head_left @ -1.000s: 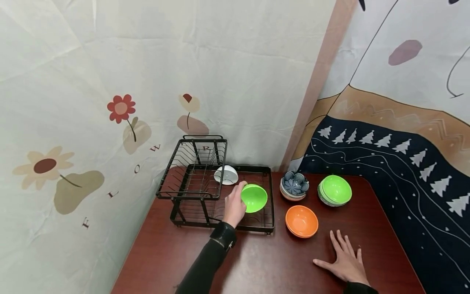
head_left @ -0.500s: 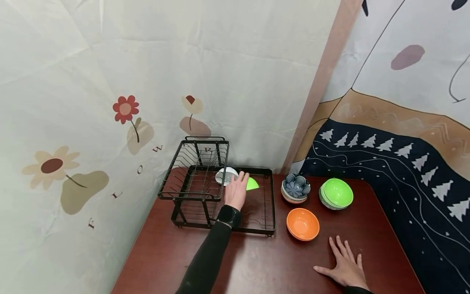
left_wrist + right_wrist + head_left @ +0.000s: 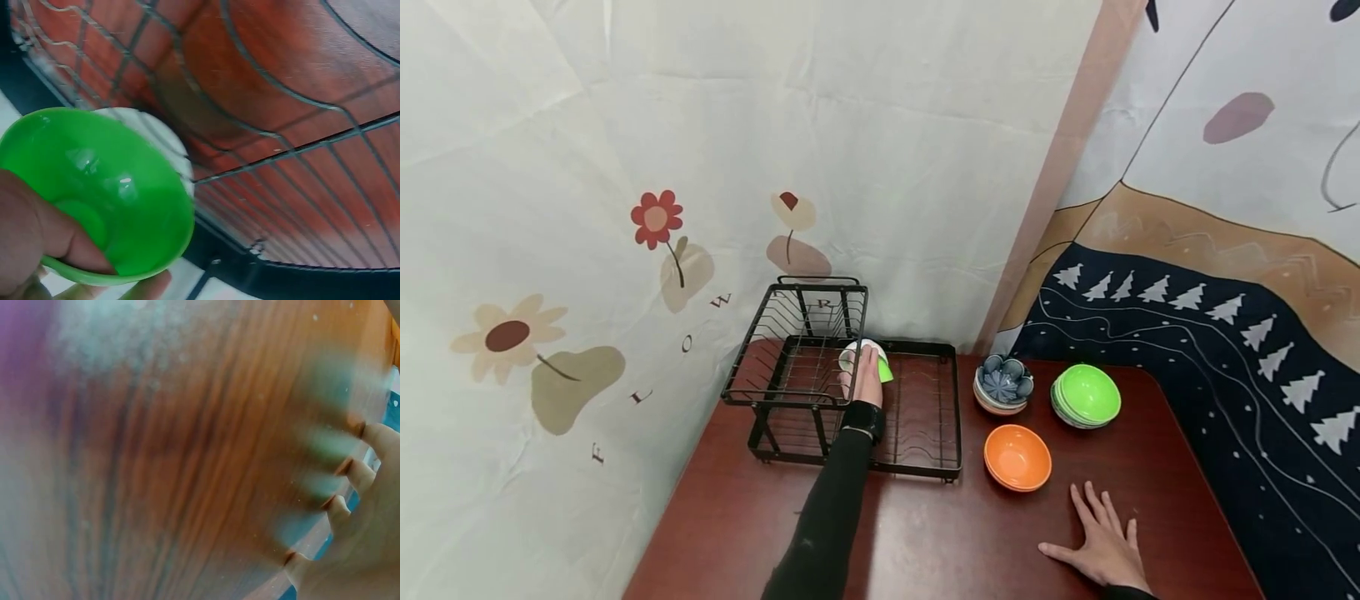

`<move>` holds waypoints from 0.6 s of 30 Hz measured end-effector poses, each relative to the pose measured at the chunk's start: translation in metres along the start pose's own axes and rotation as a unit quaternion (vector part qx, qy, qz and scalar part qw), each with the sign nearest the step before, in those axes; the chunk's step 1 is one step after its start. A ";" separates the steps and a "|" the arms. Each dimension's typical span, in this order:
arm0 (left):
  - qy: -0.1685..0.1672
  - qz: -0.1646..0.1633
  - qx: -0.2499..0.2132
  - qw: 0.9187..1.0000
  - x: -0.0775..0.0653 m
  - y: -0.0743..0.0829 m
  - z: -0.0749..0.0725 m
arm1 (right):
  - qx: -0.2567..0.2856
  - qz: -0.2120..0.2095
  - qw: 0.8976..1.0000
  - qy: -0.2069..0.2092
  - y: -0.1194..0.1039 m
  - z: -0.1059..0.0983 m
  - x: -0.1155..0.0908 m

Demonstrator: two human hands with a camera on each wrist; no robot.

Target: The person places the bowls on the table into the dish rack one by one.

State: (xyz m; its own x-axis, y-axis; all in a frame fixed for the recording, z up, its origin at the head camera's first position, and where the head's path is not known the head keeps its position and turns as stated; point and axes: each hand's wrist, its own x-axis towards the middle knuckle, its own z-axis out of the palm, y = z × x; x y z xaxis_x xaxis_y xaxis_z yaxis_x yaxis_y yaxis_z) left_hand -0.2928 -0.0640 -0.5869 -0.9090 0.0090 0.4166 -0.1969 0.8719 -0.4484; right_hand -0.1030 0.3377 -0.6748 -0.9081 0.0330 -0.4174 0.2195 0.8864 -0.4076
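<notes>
My left hand (image 3: pixel 867 379) grips a green bowl (image 3: pixel 125 187) by its rim, the thumb inside and the fingers behind. The bowl is tilted on its side in the lower tier of a black wire dish rack (image 3: pixel 925 469). Right behind it, a white bowl (image 3: pixel 846 357) leans in the rack, mostly hidden by my hand and the green bowl. My right hand (image 3: pixel 1105 546) rests on the table with its fingers spread, near an orange bowl (image 3: pixel 1018 457). In the right wrist view its fingertips (image 3: pixel 338 505) touch the wooden surface.
The rack's upper basket (image 3: pixel 797 346) overhangs the left part of the lower tier. Right of the rack stand a stack topped by a blue-grey flower-shaped bowl (image 3: pixel 1002 382) and a stack of green bowls (image 3: pixel 1088 393). A fabric backdrop (image 3: pixel 925 167) hangs behind the brown table (image 3: pixel 955 542).
My left hand has carried the green bowl leftward and back, turning it from facing up onto its side next to the white bowl. The right hand stays in place.
</notes>
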 end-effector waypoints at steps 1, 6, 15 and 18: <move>0.008 -0.019 -0.009 1.000 0.000 0.002 0.005 | -0.001 -0.001 1.000 0.001 0.000 0.001 0.000; 0.067 -0.120 -0.105 0.985 0.000 0.007 0.030 | 0.000 -0.003 1.000 0.002 -0.004 0.005 -0.001; 0.204 -0.179 0.005 0.963 0.013 0.013 0.053 | -0.001 -0.002 1.000 0.016 -0.002 0.004 -0.002; 0.246 -0.214 0.020 0.945 0.024 0.016 0.053 | 0.003 -0.002 1.000 0.018 -0.002 0.001 -0.002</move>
State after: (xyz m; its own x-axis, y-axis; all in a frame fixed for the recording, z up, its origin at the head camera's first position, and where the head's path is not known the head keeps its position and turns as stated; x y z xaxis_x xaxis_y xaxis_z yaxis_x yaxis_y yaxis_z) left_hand -0.3370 -0.0759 -0.6259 -0.4652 -0.1047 0.8790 -0.5301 0.8282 -0.1818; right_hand -0.1009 0.3356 -0.6744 -0.9214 0.0462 -0.3860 0.2176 0.8841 -0.4136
